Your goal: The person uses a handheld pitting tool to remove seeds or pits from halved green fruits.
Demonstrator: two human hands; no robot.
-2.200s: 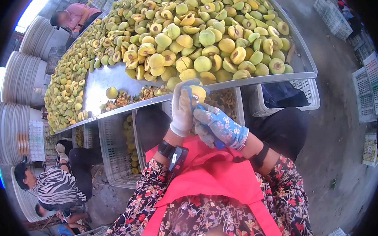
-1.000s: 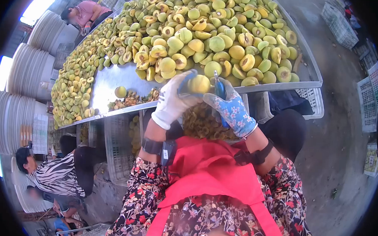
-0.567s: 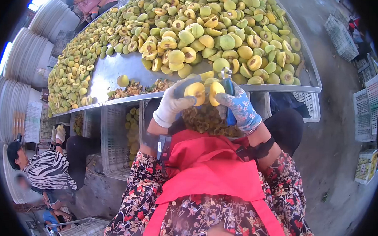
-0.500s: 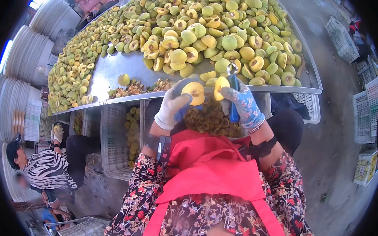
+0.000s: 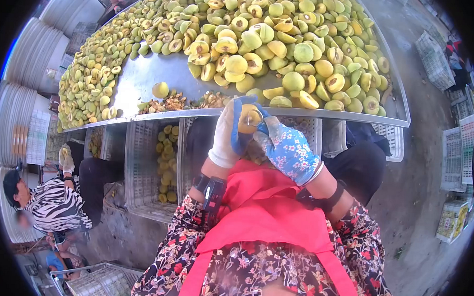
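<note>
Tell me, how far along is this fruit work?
Partway, I'd judge. Apparently done: fruit sits in a crate below, and brown scraps lie near the edge of the metal table. In hand: the left hand holds a cut fruit, with the right hand working against it. Probably left: the big heap on the table, where many halves show brown centres.

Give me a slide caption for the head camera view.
Gloved left hand holding a halved fruit, right hand against it, before a metal table heaped with cut fruit.
</note>
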